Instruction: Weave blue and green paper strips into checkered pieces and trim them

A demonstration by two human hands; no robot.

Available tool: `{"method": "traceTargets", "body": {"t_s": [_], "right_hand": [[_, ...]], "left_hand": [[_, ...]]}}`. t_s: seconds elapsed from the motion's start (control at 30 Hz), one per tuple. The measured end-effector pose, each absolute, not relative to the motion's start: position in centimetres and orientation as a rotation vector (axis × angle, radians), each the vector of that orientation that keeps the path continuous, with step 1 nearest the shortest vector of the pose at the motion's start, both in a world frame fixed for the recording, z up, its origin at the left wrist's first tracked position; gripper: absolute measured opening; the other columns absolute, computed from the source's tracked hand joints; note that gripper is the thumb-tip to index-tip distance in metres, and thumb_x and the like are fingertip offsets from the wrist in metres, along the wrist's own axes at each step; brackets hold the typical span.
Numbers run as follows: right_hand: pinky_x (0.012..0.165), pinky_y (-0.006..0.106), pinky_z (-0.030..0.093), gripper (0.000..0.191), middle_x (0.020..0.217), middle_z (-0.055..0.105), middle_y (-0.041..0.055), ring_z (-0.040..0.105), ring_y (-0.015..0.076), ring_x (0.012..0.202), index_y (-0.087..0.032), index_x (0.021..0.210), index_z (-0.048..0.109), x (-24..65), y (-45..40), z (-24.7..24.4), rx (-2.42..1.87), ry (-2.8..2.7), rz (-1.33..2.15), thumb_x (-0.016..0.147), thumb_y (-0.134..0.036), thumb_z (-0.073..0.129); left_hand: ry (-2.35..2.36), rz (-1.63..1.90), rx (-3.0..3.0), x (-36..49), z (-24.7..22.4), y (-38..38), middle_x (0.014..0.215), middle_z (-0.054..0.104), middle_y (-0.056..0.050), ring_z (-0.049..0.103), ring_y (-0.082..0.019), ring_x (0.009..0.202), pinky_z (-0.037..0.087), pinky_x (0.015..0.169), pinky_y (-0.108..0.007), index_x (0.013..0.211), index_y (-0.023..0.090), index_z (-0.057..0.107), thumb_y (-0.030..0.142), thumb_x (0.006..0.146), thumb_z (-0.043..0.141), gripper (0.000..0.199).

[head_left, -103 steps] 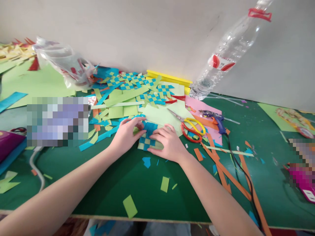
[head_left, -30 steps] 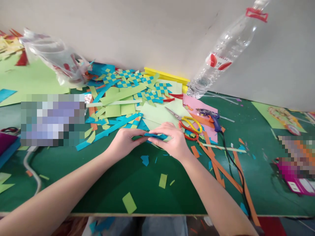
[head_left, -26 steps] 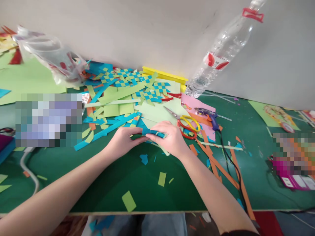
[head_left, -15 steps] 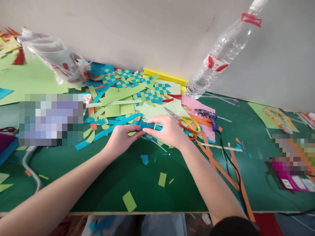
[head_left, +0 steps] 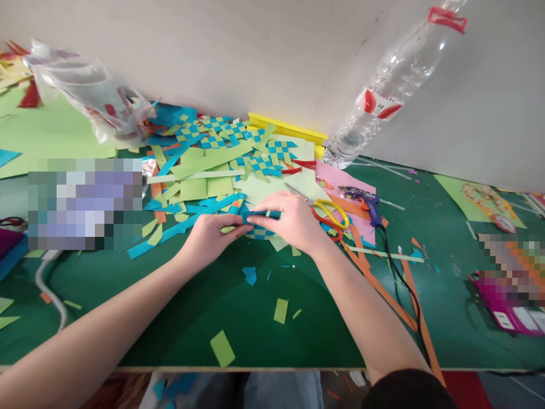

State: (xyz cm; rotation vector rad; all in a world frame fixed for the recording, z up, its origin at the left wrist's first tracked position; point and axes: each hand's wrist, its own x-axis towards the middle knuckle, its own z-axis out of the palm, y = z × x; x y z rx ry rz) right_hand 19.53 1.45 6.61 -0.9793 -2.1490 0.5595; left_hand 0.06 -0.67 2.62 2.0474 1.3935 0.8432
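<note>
Between my two hands is a small woven piece of blue and green paper (head_left: 260,232), with a blue strip along its upper side. My left hand (head_left: 212,234) pinches its left end between thumb and fingers. From the right, my right hand (head_left: 289,219) grips the blue strip, and its fingers partly cover the piece. Scissors with yellow and red handles (head_left: 331,214) lie just right of my right hand. Behind both hands spreads a pile of checkered woven pieces (head_left: 281,150) and green and blue paper strips.
A plastic bottle (head_left: 378,102) leans against the wall at the back right. A purple glue gun (head_left: 372,209) with a black cable lies right of the scissors. A bagged cup (head_left: 80,85) stands back left; paper scraps (head_left: 222,348) lie near the front edge.
My right hand has shifted slightly on the blue strip, and more of the checkered weave shows below the fingers. The whole view has moved a little.
</note>
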Motion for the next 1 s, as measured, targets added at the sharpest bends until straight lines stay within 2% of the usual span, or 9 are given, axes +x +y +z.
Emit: {"method": "traceTargets", "body": {"t_s": [0.27, 0.5, 0.63, 0.77, 0.87, 1.0], "right_hand": [[0.081, 0.035, 0.051, 0.010, 0.083, 0.075, -0.0016, 0.066, 0.0164, 0.080, -0.026, 0.082, 0.075, 19.77, 1.56, 6.51, -0.988, -2.128, 0.543, 0.079, -0.035, 0.072], [0.090, 0.038, 0.049, 0.009, 0.083, 0.076, -0.0027, 0.065, 0.0163, 0.084, -0.026, 0.085, 0.075, 20.04, 1.49, 6.53, -0.975, -2.101, 0.569, 0.076, -0.030, 0.075], [0.090, 0.039, 0.049, 0.008, 0.082, 0.075, -0.0032, 0.065, 0.0163, 0.085, -0.028, 0.085, 0.076, 19.95, 1.46, 6.42, -0.978, -2.102, 0.589, 0.077, -0.031, 0.074], [0.087, 0.037, 0.049, 0.007, 0.080, 0.075, -0.0030, 0.064, 0.0166, 0.086, -0.028, 0.083, 0.076, 19.78, 1.39, 6.47, -0.992, -2.092, 0.594, 0.077, -0.030, 0.074], [0.087, 0.037, 0.049, 0.008, 0.080, 0.075, -0.0024, 0.063, 0.0165, 0.086, -0.028, 0.084, 0.076, 19.81, 1.37, 6.52, -0.988, -2.107, 0.587, 0.077, -0.031, 0.074], [0.085, 0.037, 0.049, 0.020, 0.085, 0.075, -0.0010, 0.063, 0.0178, 0.088, -0.027, 0.093, 0.075, 20.14, 1.35, 6.81, -1.028, -2.149, 0.589, 0.077, -0.038, 0.073]], "left_hand": [[1.434, 0.862, 2.067, 0.02, 2.85, -0.63, 0.057, 0.063, 0.004, 0.047, -0.008, 0.048, 0.040, 0.052, -0.020, 0.073, 0.019, 0.072, 0.039, 0.081, 0.062, 0.024], [1.344, 0.850, 2.057, -0.01, 2.60, -0.64, 0.067, 0.070, 0.002, 0.058, -0.011, 0.058, 0.044, 0.056, -0.020, 0.082, 0.020, 0.074, 0.045, 0.082, 0.063, 0.027], [1.360, 0.886, 2.058, 0.01, 2.38, -0.71, 0.060, 0.067, 0.002, 0.053, -0.010, 0.052, 0.043, 0.053, -0.020, 0.078, 0.020, 0.075, 0.047, 0.082, 0.060, 0.031], [1.404, 0.921, 2.069, 0.10, 2.29, -0.74, 0.047, 0.055, 0.004, 0.042, -0.008, 0.045, 0.038, 0.047, -0.021, 0.067, 0.019, 0.072, 0.047, 0.080, 0.062, 0.032], [1.392, 0.933, 2.078, 0.08, 2.27, -0.71, 0.048, 0.056, 0.004, 0.041, -0.008, 0.044, 0.035, 0.046, -0.021, 0.069, 0.019, 0.073, 0.044, 0.080, 0.062, 0.029], [1.421, 0.918, 2.120, -0.03, 2.30, -0.71, 0.050, 0.056, 0.004, 0.041, -0.008, 0.046, 0.034, 0.047, -0.021, 0.068, 0.019, 0.072, 0.042, 0.082, 0.061, 0.029]]}}
